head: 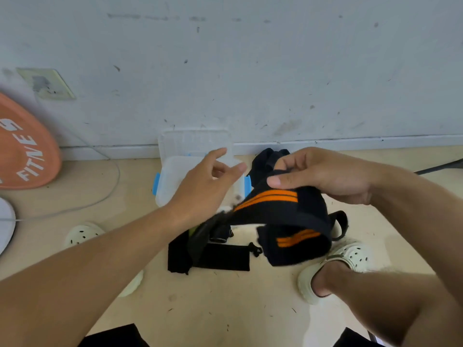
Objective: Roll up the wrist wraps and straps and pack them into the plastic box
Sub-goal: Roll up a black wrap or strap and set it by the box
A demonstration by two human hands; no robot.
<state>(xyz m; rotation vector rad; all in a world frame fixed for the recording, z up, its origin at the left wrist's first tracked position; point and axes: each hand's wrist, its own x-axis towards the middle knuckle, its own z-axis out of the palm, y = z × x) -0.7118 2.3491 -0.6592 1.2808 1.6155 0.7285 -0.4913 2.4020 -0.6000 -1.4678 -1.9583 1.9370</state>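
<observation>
the right hand (323, 176) pinches the upper end of a black wrist wrap (283, 211) with orange stripes, thumb and fingers curled round the fabric just above the stripes. the wrap hangs from that pinch in a loose loop, its lower fold swinging near the right shoe (333, 266) and blurred, so how tightly it is wound cannot be told. the left hand (208, 184) holds nothing — its fingers are relaxed and spread, hovering above the plastic box (170, 181), close to the wrap's left side but apart from it.

below the hands, more black straps (215, 256) lie in a flat tangle on the floor between the feet, and another dark bundle (263, 159) sits just right of the box against the wall's foot. the box is open, blue clips showing on its sides, with its clear lid (198, 141) leaning on the wall behind it; whether anything is inside cannot be seen past the left hand.

further out, an orange disc (22, 146) with white lettering leans at the far left, and a thin cable (110, 191) curves across the floor.

the risk, as i judge it: the wrap is held by one end only, so the loop may slip open or twist before rolling begins, giving a slack roll that springs apart in the box. its trailing end could also catch on the tangle below — especially any hook-and-loop patch — and drag other straps up with it.
</observation>
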